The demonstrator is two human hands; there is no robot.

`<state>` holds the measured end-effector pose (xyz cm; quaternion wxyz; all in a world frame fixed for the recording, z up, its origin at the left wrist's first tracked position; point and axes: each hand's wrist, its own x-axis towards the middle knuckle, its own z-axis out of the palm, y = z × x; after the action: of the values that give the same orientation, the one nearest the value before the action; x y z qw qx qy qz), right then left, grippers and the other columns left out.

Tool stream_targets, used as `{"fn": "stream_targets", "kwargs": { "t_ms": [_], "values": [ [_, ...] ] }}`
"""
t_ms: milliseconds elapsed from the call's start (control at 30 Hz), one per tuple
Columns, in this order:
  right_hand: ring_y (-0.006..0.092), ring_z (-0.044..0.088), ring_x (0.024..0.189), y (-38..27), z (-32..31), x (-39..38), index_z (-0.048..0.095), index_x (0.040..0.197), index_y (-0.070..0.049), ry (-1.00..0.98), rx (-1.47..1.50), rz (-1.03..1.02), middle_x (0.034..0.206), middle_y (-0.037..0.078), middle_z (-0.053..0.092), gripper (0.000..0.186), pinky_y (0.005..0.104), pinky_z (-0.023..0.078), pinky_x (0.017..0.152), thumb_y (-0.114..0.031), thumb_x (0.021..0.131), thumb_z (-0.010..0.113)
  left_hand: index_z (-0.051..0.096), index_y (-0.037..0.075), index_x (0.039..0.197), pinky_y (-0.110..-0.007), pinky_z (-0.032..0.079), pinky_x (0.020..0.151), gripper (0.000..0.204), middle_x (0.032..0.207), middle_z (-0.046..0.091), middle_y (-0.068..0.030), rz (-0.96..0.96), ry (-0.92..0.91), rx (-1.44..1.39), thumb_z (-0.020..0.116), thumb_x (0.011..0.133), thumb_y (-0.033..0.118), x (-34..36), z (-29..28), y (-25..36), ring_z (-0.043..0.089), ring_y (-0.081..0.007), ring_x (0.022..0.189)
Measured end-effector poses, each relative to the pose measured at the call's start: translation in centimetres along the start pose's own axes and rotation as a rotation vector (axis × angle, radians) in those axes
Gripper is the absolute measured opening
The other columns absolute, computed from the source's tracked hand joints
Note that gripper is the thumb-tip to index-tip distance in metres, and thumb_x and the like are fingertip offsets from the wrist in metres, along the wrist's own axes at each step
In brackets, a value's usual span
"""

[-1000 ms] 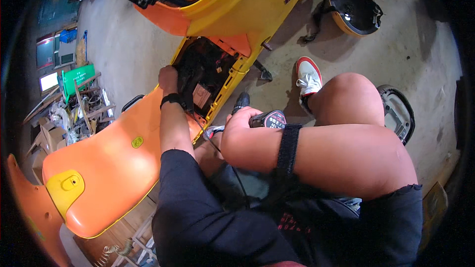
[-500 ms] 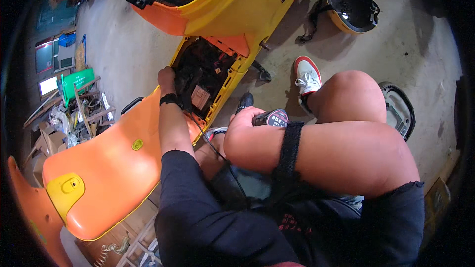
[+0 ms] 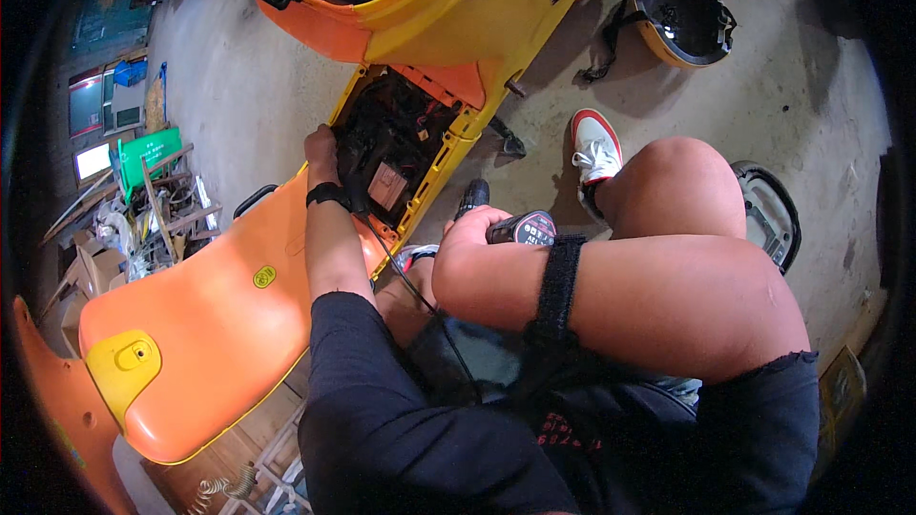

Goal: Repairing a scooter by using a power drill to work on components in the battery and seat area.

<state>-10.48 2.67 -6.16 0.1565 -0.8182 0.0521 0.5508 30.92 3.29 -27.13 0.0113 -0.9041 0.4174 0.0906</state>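
Note:
A yellow and orange scooter body (image 3: 448,19) stands tilted across the top of the view, its floor compartment (image 3: 420,114) uncovered. Dark wiring and a brownish block (image 3: 386,185) show inside. At the compartment's left edge is my left hand (image 3: 322,151), fingers curled closed; what they grip is hidden. My right hand (image 3: 466,229) is wrapped round a black cordless drill (image 3: 522,229), held near my knee and pointing toward the scooter. A thin black cable (image 3: 420,291) runs from near my left wrist down to my lap.
An orange scooter seat panel (image 3: 210,315) lies left of my left forearm. An upturned helmet (image 3: 679,14) rests on the floor at upper right, and a grey oval shell (image 3: 768,215) lies beyond my right knee. Scrap wood and a green crate (image 3: 151,157) are piled far left.
The view has shifted slightly, and the scooter sits a little further right in it. Both hands keep their places and the drill stays in my right hand.

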Motion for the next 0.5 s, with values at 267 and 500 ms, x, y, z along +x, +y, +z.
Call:
{"fn": "stream_targets", "kwargs": {
  "t_ms": [267,500],
  "values": [
    [0.0354,0.054,0.111,-0.6,-0.7,0.8,0.046,0.135,-0.005,-0.054,-0.008,-0.027,0.128,0.014,0.050,0.081,0.0516,0.051,0.079,-0.015,0.062,0.082,0.061,-0.002,0.084,-0.047,0.051,0.067,0.028,0.078,0.066,-0.0243,0.190,-0.040,0.241,0.042,0.092,0.017,-1.7,-2.7,2.3,0.066,-0.0371,0.077],
    [0.0351,0.054,0.111,-0.3,-1.7,1.6,0.046,0.134,-0.005,-0.107,-0.002,-0.040,0.127,0.013,0.050,0.081,0.0514,0.051,0.079,-0.015,0.062,0.082,0.063,-0.007,0.080,-0.047,0.051,0.066,0.040,0.075,0.064,-0.0286,-0.292,-0.188,-0.141,0.046,0.091,0.028,-1.3,-4.3,6.9,0.066,-0.0398,0.072]
  ]
}}
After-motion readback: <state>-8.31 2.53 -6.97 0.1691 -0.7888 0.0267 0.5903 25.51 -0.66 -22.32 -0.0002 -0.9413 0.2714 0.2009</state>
